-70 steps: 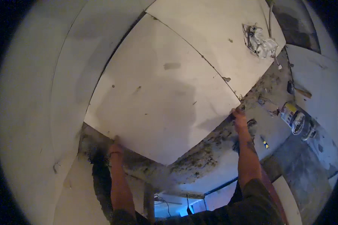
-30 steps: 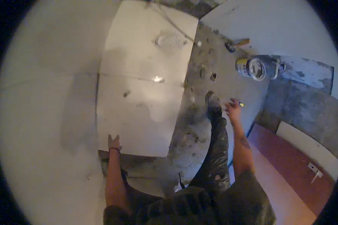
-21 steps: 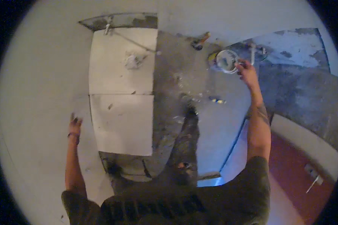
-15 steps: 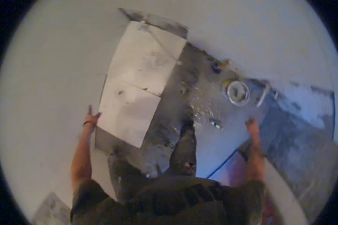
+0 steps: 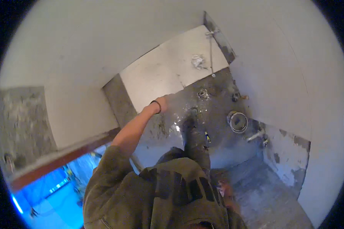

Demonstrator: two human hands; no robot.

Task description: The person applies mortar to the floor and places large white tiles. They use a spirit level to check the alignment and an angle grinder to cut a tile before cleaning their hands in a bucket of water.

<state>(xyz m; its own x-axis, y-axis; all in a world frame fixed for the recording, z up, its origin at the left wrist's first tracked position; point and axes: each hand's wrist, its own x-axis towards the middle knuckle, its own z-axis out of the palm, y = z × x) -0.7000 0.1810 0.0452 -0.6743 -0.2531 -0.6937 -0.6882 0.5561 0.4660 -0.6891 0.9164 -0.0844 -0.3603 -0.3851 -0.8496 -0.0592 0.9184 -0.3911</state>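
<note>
Pale walls (image 5: 283, 65) surround a shiny grey floor (image 5: 219, 95). From my remote view, two white tiles (image 5: 168, 65) lie end to end along the wall. A white bucket (image 5: 231, 121) stands apart from them, rightward. My left hand (image 5: 162, 103) has crossed from the tiles' wall side to their opposite edge; its blurred fingers may touch or grip, I cannot tell. My right hand (image 5: 226, 190) has dropped from near the bucket to hip level, fingers unclear. Between lies a yellow-and-dark knife (image 5: 207, 137).

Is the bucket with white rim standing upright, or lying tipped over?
Upright: seen from above, the bucket shows its round rim facing up.
</note>
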